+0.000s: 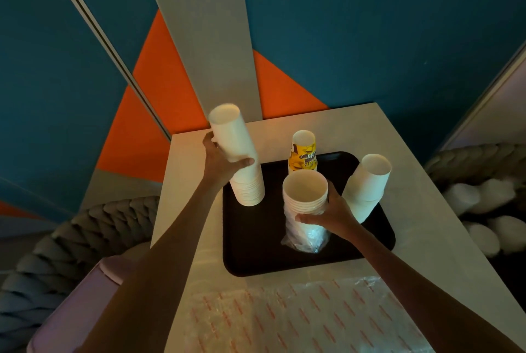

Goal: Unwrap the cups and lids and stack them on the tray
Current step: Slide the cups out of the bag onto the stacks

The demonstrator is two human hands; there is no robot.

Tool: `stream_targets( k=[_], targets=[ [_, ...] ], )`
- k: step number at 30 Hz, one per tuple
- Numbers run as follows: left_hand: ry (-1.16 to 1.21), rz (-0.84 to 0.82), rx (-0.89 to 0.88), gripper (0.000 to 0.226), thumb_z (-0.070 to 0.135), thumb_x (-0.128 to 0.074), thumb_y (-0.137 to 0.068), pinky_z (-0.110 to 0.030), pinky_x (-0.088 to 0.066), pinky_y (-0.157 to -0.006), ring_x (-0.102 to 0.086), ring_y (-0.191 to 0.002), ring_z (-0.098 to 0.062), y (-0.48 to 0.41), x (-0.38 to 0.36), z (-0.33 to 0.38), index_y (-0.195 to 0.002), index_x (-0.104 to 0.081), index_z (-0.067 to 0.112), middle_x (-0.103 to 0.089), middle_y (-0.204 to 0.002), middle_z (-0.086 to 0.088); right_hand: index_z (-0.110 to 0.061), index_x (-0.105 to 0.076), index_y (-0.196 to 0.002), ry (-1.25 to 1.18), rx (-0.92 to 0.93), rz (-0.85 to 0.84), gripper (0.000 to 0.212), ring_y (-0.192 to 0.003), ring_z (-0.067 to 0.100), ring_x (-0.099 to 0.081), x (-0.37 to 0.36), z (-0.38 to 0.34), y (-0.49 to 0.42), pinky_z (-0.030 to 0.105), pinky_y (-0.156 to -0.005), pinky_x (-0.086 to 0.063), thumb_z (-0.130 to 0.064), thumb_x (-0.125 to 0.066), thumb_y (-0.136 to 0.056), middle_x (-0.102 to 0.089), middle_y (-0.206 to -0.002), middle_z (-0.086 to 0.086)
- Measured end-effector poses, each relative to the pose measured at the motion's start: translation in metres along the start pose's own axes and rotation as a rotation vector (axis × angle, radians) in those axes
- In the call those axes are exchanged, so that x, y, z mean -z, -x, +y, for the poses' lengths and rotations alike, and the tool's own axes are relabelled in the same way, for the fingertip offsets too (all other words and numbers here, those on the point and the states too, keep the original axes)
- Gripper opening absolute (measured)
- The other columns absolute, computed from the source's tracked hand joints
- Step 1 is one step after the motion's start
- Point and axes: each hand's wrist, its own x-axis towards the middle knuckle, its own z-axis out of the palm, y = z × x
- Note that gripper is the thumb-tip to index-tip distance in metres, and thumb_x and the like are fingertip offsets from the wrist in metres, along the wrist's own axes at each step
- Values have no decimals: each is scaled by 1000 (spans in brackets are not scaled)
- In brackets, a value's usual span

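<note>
A black tray lies on a pale surface, and all four stacks of cups are gathered over it.

The left grip is clamped round a tall stack of plain white cups, thumb across the front and fingers behind. The stack tilts, its open end up and away towards the wall and its lower end over the tray's left edge. Whether that end touches the tray cannot be told.

The right grip is curled round a second white stack at the middle of the tray, with the fingers wrapped about it just below the rims. This stack stands open end up. Clear plastic wrap clings to its lower part and bunches on the tray at its foot, while the upper cups stand bare.

Behind it, at the tray's far edge, stands a stack of yellow printed cups, open end up. On the tray's right side a third white stack leans to the right, just beside the right grip.

Nearer the person, a sheet of clear plastic with red markings lies flat on the surface, apart from the tray.

Grey braided cushions flank the surface on both sides, and white rounded shapes lie to the right, too dim to identify. The wall behind is blue with orange and grey panels
</note>
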Motion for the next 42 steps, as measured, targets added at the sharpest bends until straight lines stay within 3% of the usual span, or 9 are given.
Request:
stream_targets(
  k=[5, 8, 10, 14, 17, 20, 23, 32, 42],
  targets=[
    [-2, 43, 82, 118, 27, -85, -66, -45, -27, -113, -17, -142, -28, 29, -3, -20, -148, -2, 15, -9, -155, -11, -15, -29, -142, 1, -7, -8, 105, -120, 19, -50, 0, -1, 2, 37, -100, -43, -18, -91, -56, -54, -130, 4],
    [-4, 252, -32, 103, 43, -81, -64, -33, -45, -95, -43, -120, -24, 56, -4, -20, -143, -23, 11, -34, -140, -13, -14, -29, -142, -4, -11, -9, 105, -121, 20, -49, 1, -2, 3, 38, -101, -43, -17, -91, -57, -53, -131, 5],
    [22, 309, -144, 81, 44, -74, -67, -19, -46, -76, -52, -100, -17, 71, -8, -13, -132, -39, 10, -50, -121, -10, -14, -29, -142, -4, -15, -12, 105, -121, 19, -48, 0, -2, 3, 38, -101, -43, -17, -90, -57, -53, -131, 5],
    [-41, -57, -292, 53, 30, -79, -74, -9, -41, -72, -54, -93, -12, 80, -25, 13, -117, -54, 11, -57, -107, -2, -14, -28, -142, 0, -12, -24, 104, -121, 18, -48, -3, -5, 3, 38, -101, -43, -19, -90, -58, -53, -131, 5],
    [-221, -417, -355, 66, 29, -81, -73, -15, -38, -91, -47, -114, -14, 73, -41, 29, -129, -49, 12, -49, -125, -4, -14, -30, -142, 9, -6, -35, 104, -120, 19, -50, -5, -5, 2, 35, -99, -44, -20, -90, -58, -54, -130, 4],
    [-477, -576, -361, 86, 44, -81, -68, -33, -34, -103, -38, -125, -20, 61, -56, 34, -139, -40, 17, -42, -136, -5, -16, -30, -142, 4, -19, -34, 105, -118, 18, -51, -6, -4, 1, 31, -97, -43, -22, -91, -57, -54, -130, 2],
    [-595, -692, -295, 97, 58, -80, -58, -40, -37, -102, -41, -122, -24, 53, -64, 34, -138, -38, 23, -44, -134, -5, -17, -29, -142, -13, -32, -42, 104, -117, 14, -49, -7, -3, 2, 27, -95, -41, -23, -90, -58, -53, -131, 1],
    [-735, -714, -312, 87, 50, -79, -65, -33, -38, -89, -44, -115, -24, 48, -70, 45, -135, -38, 19, -45, -125, -6, -18, -26, -144, -44, -28, -72, 106, -123, 20, -48, -8, -1, 4, 39, -103, -42, -20, -89, -59, -51, -135, 4],
    [-641, -582, -289, 83, 50, -79, -67, -27, -37, -79, -42, -103, -15, 39, -41, 83, -131, -41, 13, -38, -117, -3, -20, -28, -143, -34, -39, -57, 107, -126, 19, -47, -6, 5, 1, 42, -104, -42, -24, -91, -57, -51, -136, 1]
  ],
)
